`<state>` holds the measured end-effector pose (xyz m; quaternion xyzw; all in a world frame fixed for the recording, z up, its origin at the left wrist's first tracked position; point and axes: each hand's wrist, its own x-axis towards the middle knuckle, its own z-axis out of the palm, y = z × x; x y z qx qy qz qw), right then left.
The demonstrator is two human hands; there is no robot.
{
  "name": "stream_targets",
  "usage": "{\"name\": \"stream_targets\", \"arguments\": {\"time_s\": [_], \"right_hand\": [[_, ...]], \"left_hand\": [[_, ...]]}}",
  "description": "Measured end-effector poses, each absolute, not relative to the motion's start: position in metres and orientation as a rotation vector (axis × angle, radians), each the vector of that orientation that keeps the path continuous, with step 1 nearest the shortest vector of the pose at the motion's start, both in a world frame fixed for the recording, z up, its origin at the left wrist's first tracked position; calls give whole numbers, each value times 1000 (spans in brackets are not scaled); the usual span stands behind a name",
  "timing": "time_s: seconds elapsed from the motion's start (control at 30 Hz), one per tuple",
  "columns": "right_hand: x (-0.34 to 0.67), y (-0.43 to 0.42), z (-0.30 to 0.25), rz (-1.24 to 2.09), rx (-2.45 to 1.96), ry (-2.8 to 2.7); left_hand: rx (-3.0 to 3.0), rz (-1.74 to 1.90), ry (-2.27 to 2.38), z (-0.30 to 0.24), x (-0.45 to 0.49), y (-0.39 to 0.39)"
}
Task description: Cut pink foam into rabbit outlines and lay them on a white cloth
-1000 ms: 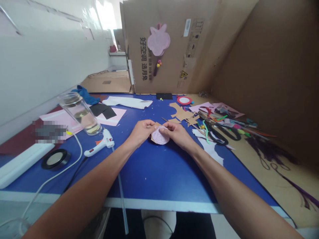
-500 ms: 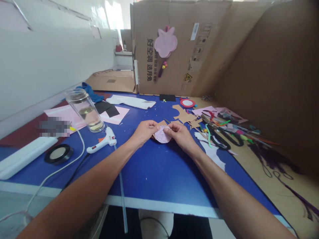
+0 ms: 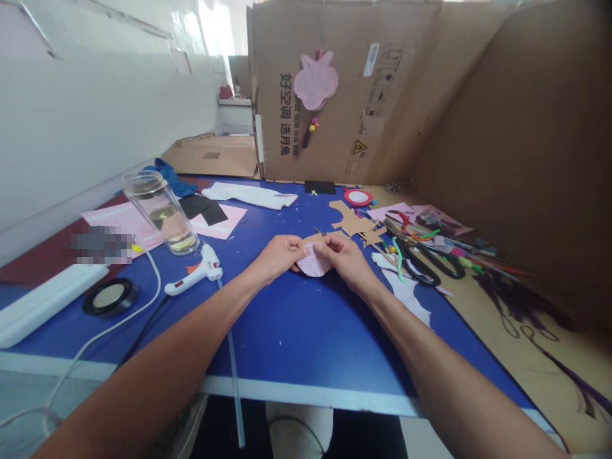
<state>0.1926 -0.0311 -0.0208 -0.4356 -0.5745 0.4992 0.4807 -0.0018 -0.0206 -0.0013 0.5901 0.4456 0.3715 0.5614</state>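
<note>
While both hands are working closely together, the left hand (image 3: 278, 258) and the right hand (image 3: 342, 260) are pinching in a narrow grip a pink paper disc (image 3: 313, 263) with brown card (image 3: 310, 238) behind it; a hot glue gun (image 3: 197, 274) is lying left of the disc, brown cut-out shapes (image 3: 351, 220) beyond it, and black-handled scissors (image 3: 427, 266) to its right.

A pixelated patch (image 3: 101, 247) blurs whatever lies at the left of the desk (image 3: 306, 331), beside the glass tumbler (image 3: 160, 213). The fingers (image 3: 335, 252) cover part of the pink paper disc (image 3: 312, 262), and small pieces in the craft heap (image 3: 430, 245) at right are too small to tell.
</note>
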Motion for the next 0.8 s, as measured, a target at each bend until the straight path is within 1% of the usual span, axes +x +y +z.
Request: {"name": "stream_targets", "arguments": {"time_s": [0.33,0.8], "right_hand": [[191,-32,-19,1258,-1034,-1384],[193,-32,-19,1209,-1062,-1482]], "left_hand": [[1394,878,1037,-2,-2,-21],[1428,873,1020,-7,-2,-18]]}}
